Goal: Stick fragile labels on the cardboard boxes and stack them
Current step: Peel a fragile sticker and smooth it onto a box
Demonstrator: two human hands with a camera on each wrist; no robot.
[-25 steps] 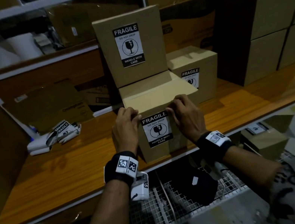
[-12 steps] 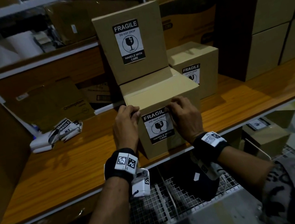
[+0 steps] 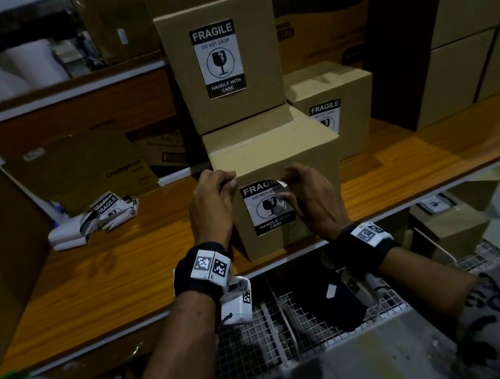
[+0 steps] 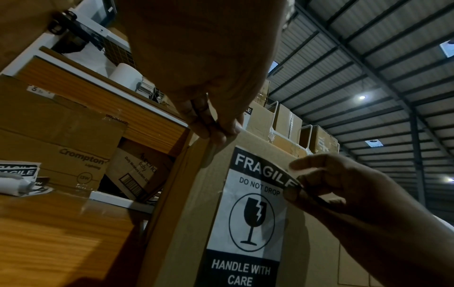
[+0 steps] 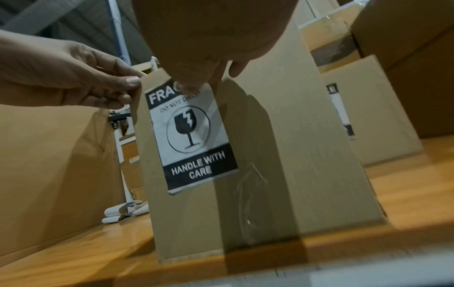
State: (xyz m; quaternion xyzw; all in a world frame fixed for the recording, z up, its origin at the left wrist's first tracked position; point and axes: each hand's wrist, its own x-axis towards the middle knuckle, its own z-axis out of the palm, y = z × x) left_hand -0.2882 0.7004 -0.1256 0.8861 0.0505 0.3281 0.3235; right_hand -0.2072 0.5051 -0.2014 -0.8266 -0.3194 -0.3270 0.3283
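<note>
A brown cardboard box (image 3: 271, 148) stands at the front edge of the wooden shelf (image 3: 124, 278). A black-and-white fragile label (image 3: 267, 209) is stuck on its near face. My left hand (image 3: 227, 181) grips the box's upper left corner, thumb on the front. My right hand (image 3: 282, 188) pinches the label's upper right corner, which curls away from the cardboard. The left wrist view shows the label (image 4: 248, 217) bent at that corner under my right hand (image 4: 294, 186). In the right wrist view the label (image 5: 189, 136) lies flat lower down.
Directly behind stands a stack with a labelled box (image 3: 219, 61) on top, and another labelled box (image 3: 337, 107) sits to its right. Loose labels and backing paper (image 3: 96, 216) lie on the shelf at left. Big cartons (image 3: 462, 18) fill the right. A wire basket (image 3: 284, 333) sits below.
My right hand has slid from the box's top edge onto the label and lifted its upper right corner. The left hand stays on the box's left corner.
</note>
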